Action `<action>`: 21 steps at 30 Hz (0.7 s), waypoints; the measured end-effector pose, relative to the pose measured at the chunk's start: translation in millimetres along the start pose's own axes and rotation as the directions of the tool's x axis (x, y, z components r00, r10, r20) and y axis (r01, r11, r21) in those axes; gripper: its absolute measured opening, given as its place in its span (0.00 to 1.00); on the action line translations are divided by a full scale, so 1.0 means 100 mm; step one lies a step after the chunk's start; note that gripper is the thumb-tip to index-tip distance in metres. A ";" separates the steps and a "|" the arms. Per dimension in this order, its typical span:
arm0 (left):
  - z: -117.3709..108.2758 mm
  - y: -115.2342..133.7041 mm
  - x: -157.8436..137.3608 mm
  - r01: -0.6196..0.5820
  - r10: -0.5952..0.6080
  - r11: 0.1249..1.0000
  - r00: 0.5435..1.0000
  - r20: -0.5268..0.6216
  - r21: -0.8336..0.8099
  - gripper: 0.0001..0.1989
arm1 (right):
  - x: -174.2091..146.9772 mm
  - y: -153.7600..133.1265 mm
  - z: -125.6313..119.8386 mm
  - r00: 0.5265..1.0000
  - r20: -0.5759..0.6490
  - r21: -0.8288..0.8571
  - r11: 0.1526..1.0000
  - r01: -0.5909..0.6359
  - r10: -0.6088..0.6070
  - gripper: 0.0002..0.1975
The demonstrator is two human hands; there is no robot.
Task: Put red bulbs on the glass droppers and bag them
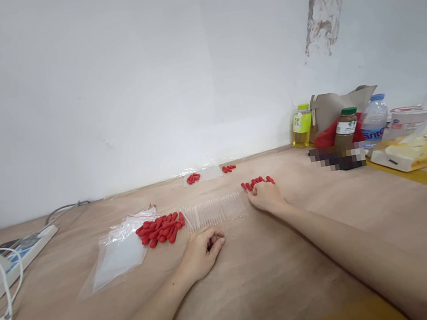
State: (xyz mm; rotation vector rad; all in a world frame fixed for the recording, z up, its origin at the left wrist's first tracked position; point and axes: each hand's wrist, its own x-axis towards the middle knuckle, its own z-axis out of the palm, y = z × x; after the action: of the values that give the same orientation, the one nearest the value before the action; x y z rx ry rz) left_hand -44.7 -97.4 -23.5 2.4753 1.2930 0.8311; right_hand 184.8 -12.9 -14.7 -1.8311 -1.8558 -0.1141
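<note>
My left hand (204, 250) rests on the table just in front of a row of thin clear tubes (214, 212). Its fingers are loosely curled with a small gap at the thumb, and nothing shows in them. Further right, my right hand (265, 196) reaches to a short row of red rubber bulbs (257, 181), its fingers closed down at a bulb and partly hidden. To the left of the tubes lies a loose pile of red rubber bulbs (160, 229). Clear zip bags (121, 257) lie flat beside that pile.
By the wall, a clear bag (211, 172) lies between small groups of red bulbs. At left are a power strip (29, 256) and white cables (8, 317). Bottles, including a yellow one (301, 126), a grey bag (322, 109) and a tissue pack (419, 150) stand at right.
</note>
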 end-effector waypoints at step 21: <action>-0.01 0.01 0.00 -0.007 0.007 1.000 1.000 0.012 -0.014 0.08 | -0.10 -0.14 -0.05 0.991 0.131 -0.048 0.999 -0.008 0.014 0.14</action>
State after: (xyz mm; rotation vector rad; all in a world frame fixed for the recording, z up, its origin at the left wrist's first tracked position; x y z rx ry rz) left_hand -44.2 -97.8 -22.1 2.4720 1.2710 0.8221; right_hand 172.2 -25.2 -10.3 -1.9219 -1.9472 -0.0344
